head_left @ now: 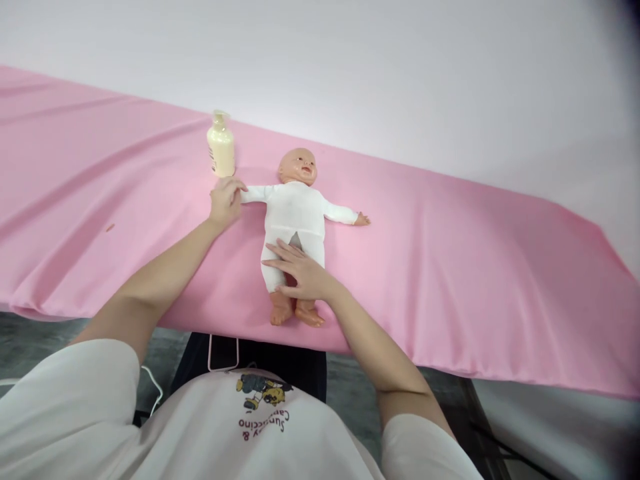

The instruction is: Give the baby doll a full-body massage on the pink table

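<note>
Here's the baby doll (294, 208), flat on its back on the pink cloth (470, 267), head toward the white wall (400, 87), bare feet pointing back at the person, arms flung out wide. It wears a white bodysuit (295, 207), with a grey triangular gap showing between the legs.

Over on the left, the left hand (226, 202) is at the end of the doll's sleeve, fingers curled over the cuff! The doll's hand on that side is hidden under it, and I cannot tell how tightly those fingers close, or whether they have hold of it.

And the right hand (300, 272): wide open, palm down, fingers fanned across the doll's legs above the feet, resting there rather than gripping. The doll's other arm lies free, its small hand bare beyond the cuff.

Just beyond the left hand stands a cream pump bottle (221, 148), upright on the cloth, clear of the doll. A small brownish mark (110, 228) sits farther left. Closest to us, a pale T-shirt (210, 433) with a cartoon print, lettering upside down from here.
</note>
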Tool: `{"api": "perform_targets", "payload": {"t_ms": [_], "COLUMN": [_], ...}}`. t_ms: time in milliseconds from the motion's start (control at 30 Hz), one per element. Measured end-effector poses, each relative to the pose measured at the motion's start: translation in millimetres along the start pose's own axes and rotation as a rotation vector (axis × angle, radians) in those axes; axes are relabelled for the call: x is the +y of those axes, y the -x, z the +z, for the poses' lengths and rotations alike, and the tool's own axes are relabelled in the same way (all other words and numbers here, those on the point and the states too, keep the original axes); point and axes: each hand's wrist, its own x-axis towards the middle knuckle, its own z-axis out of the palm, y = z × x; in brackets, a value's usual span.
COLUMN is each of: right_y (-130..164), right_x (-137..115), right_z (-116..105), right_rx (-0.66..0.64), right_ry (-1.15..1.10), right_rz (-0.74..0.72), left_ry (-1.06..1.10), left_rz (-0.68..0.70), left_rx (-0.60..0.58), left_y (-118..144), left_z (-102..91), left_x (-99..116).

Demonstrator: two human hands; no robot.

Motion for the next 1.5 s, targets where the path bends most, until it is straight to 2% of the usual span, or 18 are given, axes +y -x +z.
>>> {"api": "perform_targets", "payload": {"t_ms": [33, 133, 200, 267, 300, 367, 500, 700, 967, 1167, 1367, 1500], "right_y": [1.1, 1.5, 2.5, 5.3, 7.1, 10.7, 14.8, 16.1, 18.6, 19.6, 19.9, 20.7], "right_x": [0.5, 4.5, 7.3, 8.5, 8.5, 7.6, 6.3, 2.3, 1.6, -0.3, -0.6, 0.5], "right_z": [-0.2, 1.1, 3.3, 5.6, 6.6, 8.5, 12.2, 13.9, 12.6, 11.5, 11.4, 11.0], "right_rx": [-0.003, 0.040, 0.066, 0.072, 0.080, 0.107, 0.201, 0.294, 0.307, 0.309, 0.307, 0.322], "right_ry": [-0.006, -0.016, -0.021, -0.021, -0.019, -0.014, -0.013, -0.005, -0.036, -0.055, -0.065, -0.088], "right_rz": [0.012, 0.013, -0.010, -0.023, -0.019, -0.007, -0.003, 0.037, 0.082, 0.099, 0.108, 0.104], "left_ry": [0.052, 0.237, 0.337, 0.404, 0.390, 0.316, 0.208, 0.101, 0.127, 0.094, 0.007, 0.071], "left_rz": [0.063, 0.333, 0.544, 0.830, 0.934, 1.035, 1.038, 0.944, 0.829, 0.795, 0.695, 0.733], "left_rx": [-0.005, -0.129, -0.285, -0.494, -0.558, -0.633, -0.663, -0.728, -0.668, -0.710, -0.625, -0.556], "left_y": [9.1, 49.4, 80.1, 104.8, 113.1, 120.8, 113.7, 110.9, 116.7, 120.8, 130.1, 122.8], "left_z": [1.8, -1.6, -11.3, -23.5, -28.9, -36.1, -35.7, -28.3, -29.5, -26.5, -20.0, -24.5], "left_x": [18.9, 79.6, 113.9, 137.1, 144.2, 150.7, 146.2, 136.1, 137.4, 130.3, 122.0, 119.6]}}
